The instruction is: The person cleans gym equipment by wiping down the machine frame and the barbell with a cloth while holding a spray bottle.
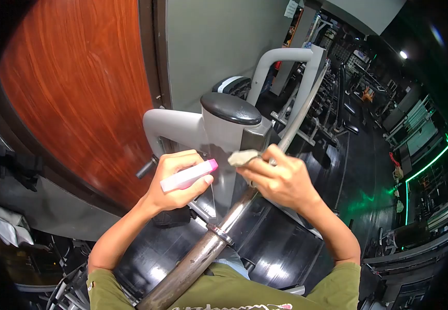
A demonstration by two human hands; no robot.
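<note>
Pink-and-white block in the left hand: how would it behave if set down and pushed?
The pink-and-white block should slide rather than roll, given its flat sides. Likely stiff: edges look straight in the grip of the left hand. Probably light: one hand holds it up.

Single head-worn view, facing forward and down; wide, with dark rounded corners. Green shirt (pixel 218 284) at near edge; left hand (pixel 178 182) and right hand (pixel 284 180) close to lens, grey machine (pixel 222 135) just beyond. Wood panel (pixel 76 90) at left; dark floor (pixel 357 168) recedes far right, tilted.
</note>
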